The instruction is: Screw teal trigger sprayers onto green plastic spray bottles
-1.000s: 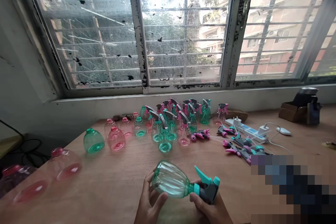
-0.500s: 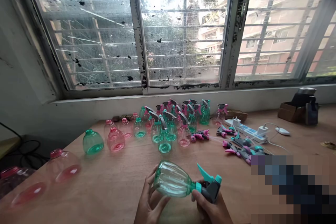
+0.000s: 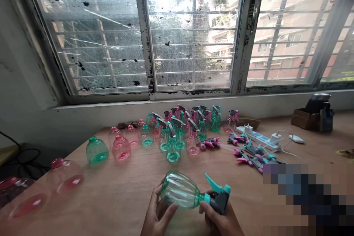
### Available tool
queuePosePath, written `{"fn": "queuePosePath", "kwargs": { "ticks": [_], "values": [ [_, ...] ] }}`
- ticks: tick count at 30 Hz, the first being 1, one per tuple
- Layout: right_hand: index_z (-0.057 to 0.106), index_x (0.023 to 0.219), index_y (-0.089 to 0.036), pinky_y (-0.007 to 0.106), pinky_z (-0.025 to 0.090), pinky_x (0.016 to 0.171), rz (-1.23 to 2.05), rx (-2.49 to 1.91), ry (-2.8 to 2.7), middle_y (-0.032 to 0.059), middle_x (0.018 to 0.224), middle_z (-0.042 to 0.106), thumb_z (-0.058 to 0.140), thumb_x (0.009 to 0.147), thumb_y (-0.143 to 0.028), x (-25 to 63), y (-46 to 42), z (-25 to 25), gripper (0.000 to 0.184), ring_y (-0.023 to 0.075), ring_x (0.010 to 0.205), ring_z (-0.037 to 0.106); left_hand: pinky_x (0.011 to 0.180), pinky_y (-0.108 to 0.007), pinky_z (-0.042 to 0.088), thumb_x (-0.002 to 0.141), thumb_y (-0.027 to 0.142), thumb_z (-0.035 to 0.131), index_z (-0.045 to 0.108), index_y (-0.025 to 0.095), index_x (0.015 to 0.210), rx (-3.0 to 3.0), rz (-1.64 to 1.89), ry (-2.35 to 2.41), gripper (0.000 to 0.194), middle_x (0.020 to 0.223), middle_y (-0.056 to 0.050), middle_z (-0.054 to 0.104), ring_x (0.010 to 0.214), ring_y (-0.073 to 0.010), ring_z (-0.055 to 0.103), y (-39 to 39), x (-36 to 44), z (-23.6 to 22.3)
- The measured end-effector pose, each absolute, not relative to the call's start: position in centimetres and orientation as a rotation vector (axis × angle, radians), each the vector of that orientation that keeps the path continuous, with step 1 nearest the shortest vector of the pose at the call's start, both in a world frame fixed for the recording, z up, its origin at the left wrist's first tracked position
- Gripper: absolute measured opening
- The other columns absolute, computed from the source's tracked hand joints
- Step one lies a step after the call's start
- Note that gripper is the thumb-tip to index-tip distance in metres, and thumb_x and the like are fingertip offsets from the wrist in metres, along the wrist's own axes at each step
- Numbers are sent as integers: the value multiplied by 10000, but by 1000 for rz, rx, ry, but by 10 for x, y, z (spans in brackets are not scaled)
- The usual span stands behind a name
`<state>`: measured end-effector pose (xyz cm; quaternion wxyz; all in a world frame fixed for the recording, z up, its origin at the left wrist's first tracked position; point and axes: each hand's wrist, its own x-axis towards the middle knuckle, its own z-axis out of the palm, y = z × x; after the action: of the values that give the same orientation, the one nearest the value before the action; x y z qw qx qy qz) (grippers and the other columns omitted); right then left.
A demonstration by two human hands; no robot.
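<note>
I hold a green ribbed spray bottle [image 3: 180,191] on its side above the wooden table [image 3: 116,188]. My left hand [image 3: 157,215] cups the bottle's round body with fingers curled round it. My right hand [image 3: 219,221] grips the grey and teal trigger head [image 3: 219,197] fitted on the bottle's neck. The teal trigger lever sticks up and to the left.
Several assembled green and pink spray bottles [image 3: 179,129] stand in a group near the window sill. Bare pink and green bottles [image 3: 96,151] lie along the left. Loose trigger heads [image 3: 250,153], a power strip [image 3: 260,138] and a cardboard box [image 3: 304,118] sit at the right.
The bottle and both hands have barely shifted; the trigger head has turned slightly on the neck and my view has tilted a little.
</note>
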<state>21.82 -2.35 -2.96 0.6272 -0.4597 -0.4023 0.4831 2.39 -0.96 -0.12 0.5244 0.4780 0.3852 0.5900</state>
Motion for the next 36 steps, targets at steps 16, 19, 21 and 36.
{"fn": "queuePosePath", "kwargs": {
  "ticks": [16, 19, 21, 36],
  "values": [
    [670, 938, -180, 229, 370, 400, 1091, -1013, -937, 15, 599, 705, 832, 683, -637, 219, -22, -38, 547, 111, 389, 487, 1098, -471, 502, 701, 367, 884, 535, 266, 1348, 1165, 1396, 939, 742, 1474, -129, 601, 1270, -372, 639, -8, 23, -7],
    [675, 922, -182, 225, 371, 385, 1084, -999, -938, 7, 565, 692, 843, 676, -628, 218, -22, -39, 537, 109, 374, 487, 1067, -444, 523, 721, 417, 867, 525, 267, 1369, 1165, 1389, 922, 748, 1416, -124, 658, 1241, -359, 662, -10, 23, -2],
    [689, 921, -182, 232, 376, 381, 1072, -1011, -941, -4, 552, 673, 857, 658, -625, 217, -21, -42, 543, 112, 370, 487, 1045, -425, 540, 759, 472, 824, 532, 255, 1379, 1160, 1396, 935, 718, 1378, -127, 687, 1236, -355, 667, -11, 23, 1],
    [664, 836, -174, 215, 300, 365, 1144, -1018, -912, -20, 509, 613, 819, 688, -653, 220, -20, -37, 525, 93, 369, 423, 988, -410, 579, 777, 402, 822, 583, 263, 1332, 1220, 1391, 936, 620, 1371, -117, 689, 1151, -325, 707, -3, 19, -14]
  ]
}}
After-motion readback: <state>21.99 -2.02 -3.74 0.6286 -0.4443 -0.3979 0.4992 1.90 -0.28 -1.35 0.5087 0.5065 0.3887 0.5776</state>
